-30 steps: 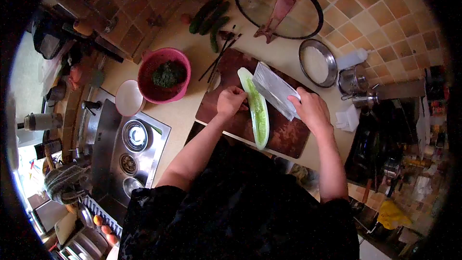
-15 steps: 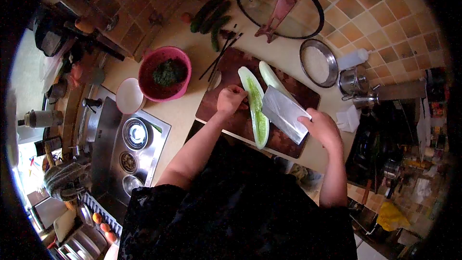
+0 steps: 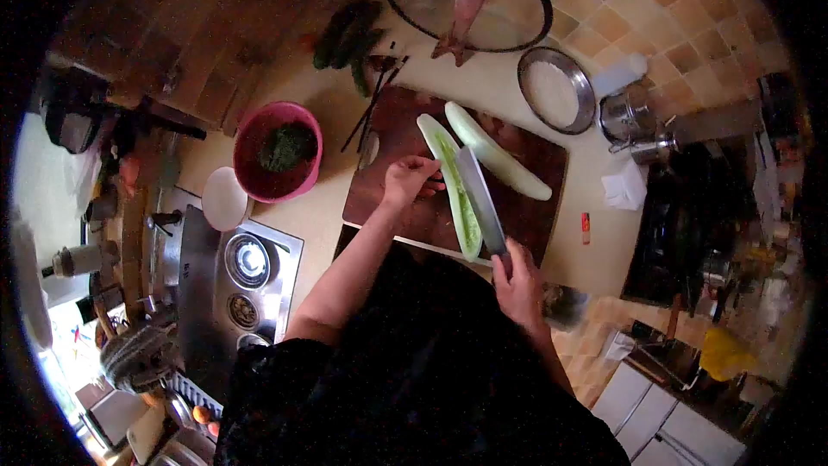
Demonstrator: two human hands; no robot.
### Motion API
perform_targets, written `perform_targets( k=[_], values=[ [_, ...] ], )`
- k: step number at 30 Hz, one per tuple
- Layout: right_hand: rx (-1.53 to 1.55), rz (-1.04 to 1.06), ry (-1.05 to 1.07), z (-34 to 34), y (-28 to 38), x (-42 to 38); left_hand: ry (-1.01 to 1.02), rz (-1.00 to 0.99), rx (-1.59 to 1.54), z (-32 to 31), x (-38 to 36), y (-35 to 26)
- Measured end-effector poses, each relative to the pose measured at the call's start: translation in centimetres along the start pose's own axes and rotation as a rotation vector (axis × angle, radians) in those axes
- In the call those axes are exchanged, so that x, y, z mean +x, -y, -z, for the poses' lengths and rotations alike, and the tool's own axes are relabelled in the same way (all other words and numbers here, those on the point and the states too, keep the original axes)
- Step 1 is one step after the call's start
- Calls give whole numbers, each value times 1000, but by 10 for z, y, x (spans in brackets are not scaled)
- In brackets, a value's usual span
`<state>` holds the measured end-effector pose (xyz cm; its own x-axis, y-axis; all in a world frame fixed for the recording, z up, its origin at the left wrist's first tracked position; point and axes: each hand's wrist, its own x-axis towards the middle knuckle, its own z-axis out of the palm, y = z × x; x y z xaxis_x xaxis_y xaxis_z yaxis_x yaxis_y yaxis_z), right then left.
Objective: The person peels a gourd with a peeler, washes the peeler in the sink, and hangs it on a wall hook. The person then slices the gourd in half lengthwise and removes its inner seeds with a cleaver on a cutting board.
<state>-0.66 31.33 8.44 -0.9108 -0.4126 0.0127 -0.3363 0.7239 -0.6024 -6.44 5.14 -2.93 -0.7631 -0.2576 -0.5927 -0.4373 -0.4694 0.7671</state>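
A pale green cucumber half (image 3: 467, 216), cut lengthwise with its seedy face up, lies on the dark brown cutting board (image 3: 535, 220). My left hand (image 3: 410, 179) is at its left side, fingers bent and fingertips pressed to its edge. My right hand (image 3: 518, 283) grips the handle of a cleaver (image 3: 483, 198). The blade stands nearly on edge along the right side of the half, its far end overlapping the seedy face in this view. Behind and to the right, another pale peeled cucumber piece (image 3: 496, 152) rests on the board, rounded side up.
Left of the board are a pink basin (image 3: 316, 160) with dark greens, a white bowl (image 3: 224, 199) and the sink (image 3: 289, 263). Chopsticks (image 3: 375, 108) and dark green cucumbers (image 3: 347, 34) lie behind. A glass lid (image 3: 405, 13), metal bowl (image 3: 586, 106) and stove (image 3: 660, 250) stand beyond and right.
My right hand has moved left and nearer my body, turning the cleaver from showing its broad face to nearly edge-on beside the cucumber half. My left hand stays at the half. The view has shifted.
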Motion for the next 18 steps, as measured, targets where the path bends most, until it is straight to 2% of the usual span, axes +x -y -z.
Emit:
perform_targets(
  k=[4,10,13,18],
  values=[
    [-108,-48,81,-10,23,-3,43,30,-49,1,12,11],
    [-110,-37,58,-15,33,6,48,-16,-47,-4,2,0],
    [-120,-134,126,-14,40,13,47,-18,-69,-4,6,4],
    [-153,-13,35,-21,36,12,67,16,-78,-2,6,0]
  ],
)
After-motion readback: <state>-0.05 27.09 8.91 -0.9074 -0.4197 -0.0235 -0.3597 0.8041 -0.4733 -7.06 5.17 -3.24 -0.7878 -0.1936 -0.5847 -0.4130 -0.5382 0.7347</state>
